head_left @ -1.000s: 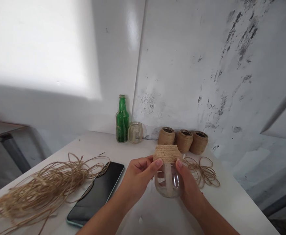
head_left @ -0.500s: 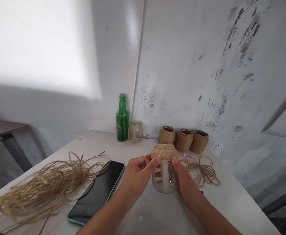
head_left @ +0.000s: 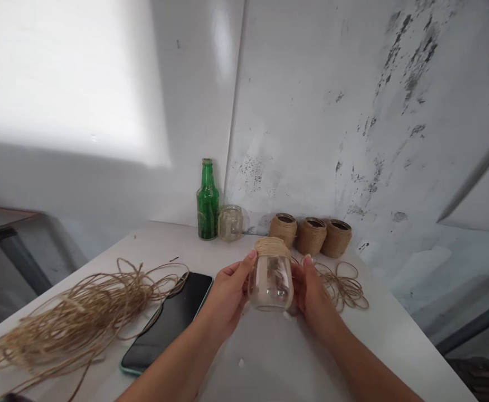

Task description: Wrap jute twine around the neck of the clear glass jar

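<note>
Both my hands hold a transparent glass jar (head_left: 270, 286) upright above the white table (head_left: 269, 360). A band of jute twine (head_left: 273, 247) circles its upper end. My left hand (head_left: 227, 298) grips the jar's left side, with the thumb reaching up near the twine. On the right side, my right hand (head_left: 314, 298) cups the glass, its fingers partly hidden behind the jar. A small coil of loose twine (head_left: 340, 287) lies just beyond my right hand.
A large tangle of loose jute twine (head_left: 80, 318) and a black smartphone (head_left: 169, 321) lie to the left. Along the wall stand a green glass bottle (head_left: 208, 201), a small glass jar (head_left: 229, 223) and three twine-wrapped jars (head_left: 310, 236).
The jar has turned in my hands, so the white strip on its glass no longer shows. It now stands more upright, with its twine band narrower in view, and has shifted slightly left.
</note>
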`<move>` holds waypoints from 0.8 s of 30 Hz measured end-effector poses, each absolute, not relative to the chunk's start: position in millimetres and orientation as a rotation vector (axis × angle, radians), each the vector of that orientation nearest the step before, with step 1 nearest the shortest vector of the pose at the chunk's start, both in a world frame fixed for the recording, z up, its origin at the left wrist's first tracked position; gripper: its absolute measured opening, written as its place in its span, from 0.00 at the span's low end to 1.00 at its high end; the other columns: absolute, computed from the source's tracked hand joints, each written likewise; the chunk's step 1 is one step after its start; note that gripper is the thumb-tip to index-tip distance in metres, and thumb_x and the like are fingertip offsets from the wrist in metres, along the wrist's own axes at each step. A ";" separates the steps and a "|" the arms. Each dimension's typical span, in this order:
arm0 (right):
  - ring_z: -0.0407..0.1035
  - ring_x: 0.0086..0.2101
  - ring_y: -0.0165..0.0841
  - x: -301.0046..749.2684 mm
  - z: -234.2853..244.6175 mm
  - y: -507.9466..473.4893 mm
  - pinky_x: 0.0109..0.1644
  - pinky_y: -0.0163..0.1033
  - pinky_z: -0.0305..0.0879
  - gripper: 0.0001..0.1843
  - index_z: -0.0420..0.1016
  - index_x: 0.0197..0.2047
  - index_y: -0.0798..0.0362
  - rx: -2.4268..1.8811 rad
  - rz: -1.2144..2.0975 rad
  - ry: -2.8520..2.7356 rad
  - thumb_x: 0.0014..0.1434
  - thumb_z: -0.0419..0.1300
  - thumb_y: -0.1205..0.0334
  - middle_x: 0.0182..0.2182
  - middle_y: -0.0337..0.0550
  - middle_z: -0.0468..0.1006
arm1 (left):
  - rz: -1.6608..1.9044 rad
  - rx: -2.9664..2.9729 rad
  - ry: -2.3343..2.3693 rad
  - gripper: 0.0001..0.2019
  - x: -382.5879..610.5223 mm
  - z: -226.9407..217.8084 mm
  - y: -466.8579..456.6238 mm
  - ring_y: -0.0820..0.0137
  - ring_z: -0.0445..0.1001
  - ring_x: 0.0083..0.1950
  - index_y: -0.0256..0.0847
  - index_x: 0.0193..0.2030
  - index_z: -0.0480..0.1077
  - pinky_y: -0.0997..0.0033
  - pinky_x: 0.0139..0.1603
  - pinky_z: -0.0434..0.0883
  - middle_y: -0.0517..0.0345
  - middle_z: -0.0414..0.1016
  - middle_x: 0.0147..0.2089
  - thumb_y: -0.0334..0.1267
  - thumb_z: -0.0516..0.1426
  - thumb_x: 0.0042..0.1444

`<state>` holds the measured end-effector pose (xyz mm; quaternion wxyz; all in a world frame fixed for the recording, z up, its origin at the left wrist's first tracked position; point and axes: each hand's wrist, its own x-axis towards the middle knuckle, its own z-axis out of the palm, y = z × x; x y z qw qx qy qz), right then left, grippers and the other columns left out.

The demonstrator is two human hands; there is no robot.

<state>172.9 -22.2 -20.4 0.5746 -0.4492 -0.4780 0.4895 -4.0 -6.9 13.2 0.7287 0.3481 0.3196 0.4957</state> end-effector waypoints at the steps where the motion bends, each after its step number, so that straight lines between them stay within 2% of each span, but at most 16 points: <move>1: 0.83 0.35 0.47 176.9 -18.0 -21.1 0.34 0.47 0.78 0.43 0.86 0.48 0.51 -1.094 1.129 -1.084 0.66 0.49 0.21 0.38 0.53 0.89 | 1.087 0.725 0.693 0.24 -3.9 12.7 -5.7 0.62 0.83 0.30 0.36 0.37 0.83 0.67 0.33 0.78 0.47 0.86 0.31 0.59 0.72 0.53; 2: 0.82 0.35 0.46 180.8 -15.0 -20.3 0.33 0.46 0.77 0.41 0.85 0.48 0.50 -1.142 1.056 -1.077 0.67 0.49 0.22 0.41 0.52 0.89 | 1.094 0.684 0.684 0.23 -3.5 12.2 -4.4 0.61 0.84 0.30 0.35 0.39 0.84 0.67 0.33 0.80 0.47 0.87 0.32 0.58 0.72 0.55; 4: 0.81 0.41 0.47 188.0 -7.9 -19.4 0.33 0.45 0.76 0.38 0.82 0.48 0.49 -1.251 0.757 -1.151 0.70 0.46 0.26 0.49 0.52 0.86 | 1.137 0.608 0.656 0.20 -2.6 11.4 -1.7 0.62 0.86 0.33 0.35 0.43 0.84 0.69 0.35 0.81 0.46 0.88 0.36 0.53 0.70 0.60; 6: 0.79 0.48 0.48 194.4 0.4 -18.8 0.38 0.46 0.75 0.31 0.80 0.50 0.48 -1.330 0.556 -1.236 0.71 0.49 0.32 0.54 0.51 0.84 | 1.176 0.535 0.618 0.17 -1.9 11.3 0.6 0.63 0.87 0.35 0.34 0.47 0.84 0.70 0.36 0.83 0.46 0.89 0.40 0.49 0.67 0.65; 9: 0.78 0.43 0.47 205.7 12.7 -18.1 0.45 0.50 0.72 0.18 0.81 0.50 0.47 -1.468 0.441 -1.383 0.69 0.58 0.46 0.46 0.49 0.85 | 1.214 0.431 0.583 0.15 -1.7 12.6 2.2 0.64 0.87 0.34 0.34 0.50 0.82 0.70 0.35 0.84 0.47 0.89 0.42 0.45 0.63 0.70; 11: 0.78 0.43 0.47 215.7 19.0 -17.9 0.49 0.52 0.71 0.13 0.84 0.48 0.46 -1.566 0.400 -1.534 0.64 0.61 0.57 0.45 0.47 0.86 | 1.234 0.391 0.575 0.13 -1.5 14.2 1.9 0.66 0.87 0.33 0.34 0.51 0.82 0.71 0.35 0.84 0.49 0.89 0.41 0.43 0.61 0.72; 13: 0.78 0.50 0.51 226.9 22.8 -17.9 0.54 0.52 0.69 0.15 0.87 0.46 0.44 -1.664 0.368 -1.699 0.55 0.67 0.66 0.48 0.47 0.86 | 1.243 0.375 0.560 0.13 -0.9 16.2 1.1 0.67 0.87 0.33 0.35 0.51 0.82 0.72 0.36 0.84 0.51 0.89 0.40 0.42 0.60 0.73; 15: 0.78 0.50 0.52 237.0 24.6 -17.8 0.53 0.51 0.71 0.20 0.88 0.46 0.45 -1.789 0.353 -1.842 0.49 0.72 0.71 0.48 0.47 0.87 | 1.250 0.357 0.538 0.13 -0.5 17.8 0.5 0.68 0.87 0.33 0.34 0.51 0.82 0.73 0.36 0.84 0.52 0.89 0.40 0.41 0.59 0.74; 17: 0.80 0.45 0.48 244.5 26.4 -17.2 0.49 0.50 0.74 0.17 0.87 0.44 0.48 -1.943 0.340 -1.954 0.51 0.75 0.70 0.44 0.47 0.87 | 1.258 0.338 0.514 0.13 -0.6 18.8 0.4 0.69 0.86 0.33 0.35 0.51 0.81 0.75 0.36 0.84 0.52 0.89 0.39 0.41 0.59 0.74; 19: 0.80 0.42 0.41 249.3 31.0 -15.6 0.48 0.49 0.77 0.08 0.84 0.44 0.53 -2.099 0.306 -2.035 0.61 0.74 0.63 0.42 0.45 0.85 | 1.262 0.322 0.492 0.12 -1.5 18.8 1.1 0.69 0.87 0.33 0.35 0.51 0.81 0.75 0.36 0.84 0.53 0.89 0.40 0.40 0.58 0.75; 21: 0.79 0.42 0.38 253.4 41.1 -13.1 0.50 0.49 0.78 0.09 0.81 0.46 0.55 -2.223 0.230 -2.078 0.70 0.69 0.58 0.43 0.44 0.84 | 1.260 0.311 0.471 0.13 -2.7 18.3 2.4 0.69 0.87 0.34 0.35 0.51 0.81 0.74 0.35 0.84 0.52 0.89 0.41 0.40 0.58 0.75; 24: 0.79 0.45 0.39 263.0 68.3 -8.6 0.52 0.50 0.79 0.11 0.80 0.50 0.55 -2.312 0.024 -2.043 0.72 0.66 0.56 0.47 0.45 0.83 | 1.264 0.296 0.441 0.13 -4.1 17.7 4.2 0.68 0.87 0.34 0.35 0.50 0.81 0.74 0.34 0.84 0.51 0.89 0.40 0.41 0.58 0.75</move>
